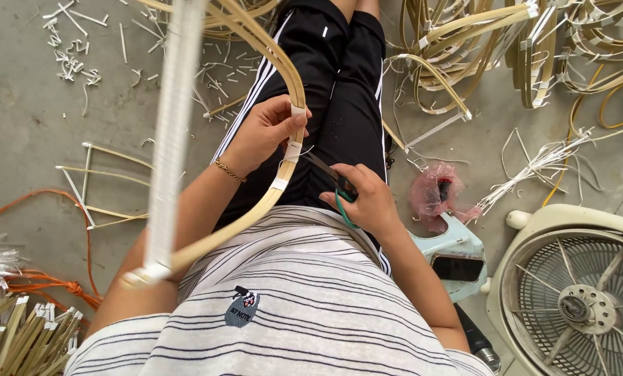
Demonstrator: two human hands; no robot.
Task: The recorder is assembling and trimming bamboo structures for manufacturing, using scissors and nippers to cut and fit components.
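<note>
Nearest, a striped shirt (290,306) fills the lower frame. Above it the right hand (367,198) curls shut around green-handled scissors (336,184), whose blades point toward a bent bamboo strip (283,174); the handles are mostly hidden by the fingers. The left hand (266,132) pinches that strip at a white tape band, fingers closed on it. The strip's upper end runs out of frame. Farther off, bamboo hoops (464,49) lie partly cut off, a fan (576,299) beside them.

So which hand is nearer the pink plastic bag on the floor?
Right. The right hand, holding the scissors, sits just beside the pink plastic bag; the left hand grips the bent cane strip farther away, across the lap.
</note>
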